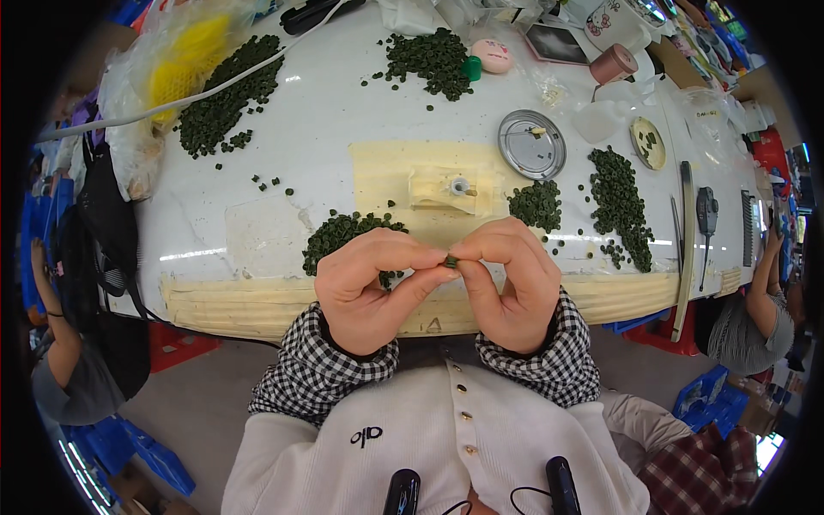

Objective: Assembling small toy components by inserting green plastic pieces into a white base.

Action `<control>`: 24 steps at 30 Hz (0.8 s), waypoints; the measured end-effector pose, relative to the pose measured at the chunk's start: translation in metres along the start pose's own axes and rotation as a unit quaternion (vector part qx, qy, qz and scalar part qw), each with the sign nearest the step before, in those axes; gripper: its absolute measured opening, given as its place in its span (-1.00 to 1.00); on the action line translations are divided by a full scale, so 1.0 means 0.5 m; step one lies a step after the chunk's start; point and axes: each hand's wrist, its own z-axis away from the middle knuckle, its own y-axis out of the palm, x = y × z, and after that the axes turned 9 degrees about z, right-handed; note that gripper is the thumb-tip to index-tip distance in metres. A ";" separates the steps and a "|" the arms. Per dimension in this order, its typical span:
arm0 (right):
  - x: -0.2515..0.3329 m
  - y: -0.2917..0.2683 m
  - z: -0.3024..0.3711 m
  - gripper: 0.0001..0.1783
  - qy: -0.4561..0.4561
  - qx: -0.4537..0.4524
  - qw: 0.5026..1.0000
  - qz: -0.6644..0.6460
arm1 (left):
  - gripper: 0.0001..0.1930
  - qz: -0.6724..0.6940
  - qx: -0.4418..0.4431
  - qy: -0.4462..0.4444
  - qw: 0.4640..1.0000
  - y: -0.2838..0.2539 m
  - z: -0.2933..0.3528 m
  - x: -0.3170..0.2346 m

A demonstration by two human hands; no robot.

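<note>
Pinching a green piece (451,261), left hand (362,287) and right hand (515,281), yellowish block (429,190) beyond, green piles (619,199) around

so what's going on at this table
A person's left hand and right hand meet over the near side of a white table, pinching a small dark green piece between them. Similar loose pieces lie in piles, one pile just beyond the left hand. A pale block sits farther out.
</note>
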 end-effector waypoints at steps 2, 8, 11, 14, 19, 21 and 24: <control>-0.001 0.001 0.001 -0.84 0.000 0.001 1.000 -0.004 | -0.77 -0.002 0.000 0.001 1.000 -0.001 0.001 0.000; -0.003 0.001 -0.002 -0.85 0.001 0.007 1.000 -0.007 | -0.78 -0.024 -0.005 0.007 1.000 0.001 -0.003 -0.003; -0.004 0.001 -0.002 -0.86 0.018 0.020 0.999 -0.020 | -0.78 -0.041 -0.013 0.008 0.999 0.004 -0.003 -0.004; -0.005 0.003 0.003 -0.89 0.066 0.031 0.995 -0.066 | -0.80 -0.044 -0.022 0.000 0.999 0.005 -0.002 -0.002; 0.000 0.004 0.011 -0.92 0.160 0.047 0.978 -0.126 | -0.82 -0.038 -0.027 -0.028 0.999 0.004 0.001 -0.002; -0.001 0.006 0.012 -0.92 0.164 0.042 0.976 -0.135 | -0.82 -0.034 -0.025 -0.058 0.997 0.006 0.005 -0.010; 0.000 0.006 0.012 -0.92 0.164 0.041 0.976 -0.138 | -0.82 -0.033 -0.024 -0.064 0.997 0.005 0.005 -0.012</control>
